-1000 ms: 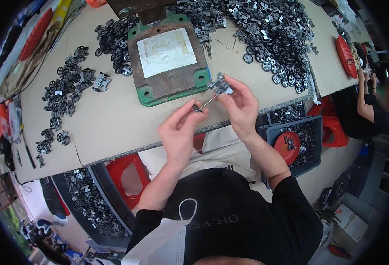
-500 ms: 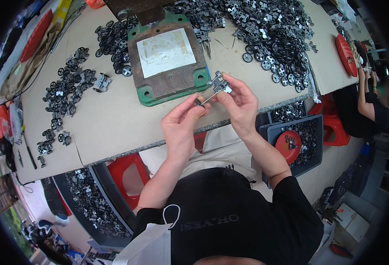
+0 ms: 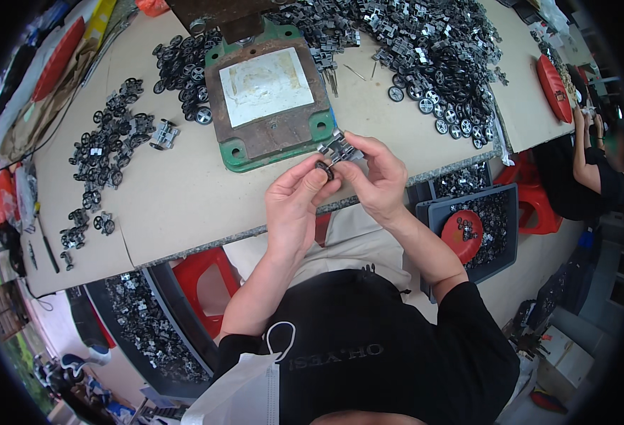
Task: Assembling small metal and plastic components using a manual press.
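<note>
Between finger and thumb, my left hand [image 3: 296, 193] pinches a small black wheel [image 3: 324, 170] that sits on a thin metal axle. My right hand [image 3: 378, 177] grips a grey toy chassis [image 3: 340, 149] close beside the wheel. The axle appears to run into the chassis, though how deep is hidden by the fingers. Both hands are just above the table's near edge, in front of a green and brown metal press base [image 3: 273, 131] with a white pad [image 3: 267, 85] on top.
Loose wheels [image 3: 454, 120] and a heap of grey chassis [image 3: 425, 42] lie at the far right. Wheeled chassis [image 3: 99, 156] are scattered on the left. Grey bins of parts stand below the table, one holding a red dish [image 3: 462, 236]. Another person's arm [image 3: 581, 149] shows at the right.
My hands have come closer together. The chassis has moved left and down toward the wheel, and much less of the axle shows between them.
</note>
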A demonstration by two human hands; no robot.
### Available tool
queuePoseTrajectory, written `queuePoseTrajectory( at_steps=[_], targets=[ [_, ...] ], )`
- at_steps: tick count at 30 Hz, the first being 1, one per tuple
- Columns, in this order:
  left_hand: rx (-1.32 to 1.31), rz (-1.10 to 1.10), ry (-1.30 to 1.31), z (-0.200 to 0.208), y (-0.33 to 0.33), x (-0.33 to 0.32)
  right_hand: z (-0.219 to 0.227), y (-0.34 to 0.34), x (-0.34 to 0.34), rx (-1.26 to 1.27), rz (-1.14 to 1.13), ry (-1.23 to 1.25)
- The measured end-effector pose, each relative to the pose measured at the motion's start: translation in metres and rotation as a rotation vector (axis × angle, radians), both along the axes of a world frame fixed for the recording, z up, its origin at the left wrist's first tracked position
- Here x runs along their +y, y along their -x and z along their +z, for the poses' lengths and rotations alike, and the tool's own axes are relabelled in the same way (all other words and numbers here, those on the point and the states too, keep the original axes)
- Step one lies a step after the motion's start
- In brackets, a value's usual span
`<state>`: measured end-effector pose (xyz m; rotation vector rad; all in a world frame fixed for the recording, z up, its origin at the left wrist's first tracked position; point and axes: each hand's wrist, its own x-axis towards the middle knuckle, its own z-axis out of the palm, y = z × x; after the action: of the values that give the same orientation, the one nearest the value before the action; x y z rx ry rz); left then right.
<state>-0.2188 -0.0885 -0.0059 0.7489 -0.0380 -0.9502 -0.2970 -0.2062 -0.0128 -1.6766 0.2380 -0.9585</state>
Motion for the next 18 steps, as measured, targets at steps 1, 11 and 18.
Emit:
queuePoseTrajectory(
  at_steps=[1, 11, 18],
  targets=[
    [0.000, 0.001, 0.000, 0.000, 0.000, -0.001, 0.000, -0.001, 0.000, 0.013, -0.042, 0.038],
    [-0.073, 0.023, 0.002, -0.003, 0.001, -0.005, -0.003, 0.002, 0.003, 0.058, -0.071, -0.051],
    [0.061, -0.034, 0.094, -0.010, -0.012, 0.008, 0.038, 0.015, -0.070, 0.507, -0.099, 0.271]
  ],
)
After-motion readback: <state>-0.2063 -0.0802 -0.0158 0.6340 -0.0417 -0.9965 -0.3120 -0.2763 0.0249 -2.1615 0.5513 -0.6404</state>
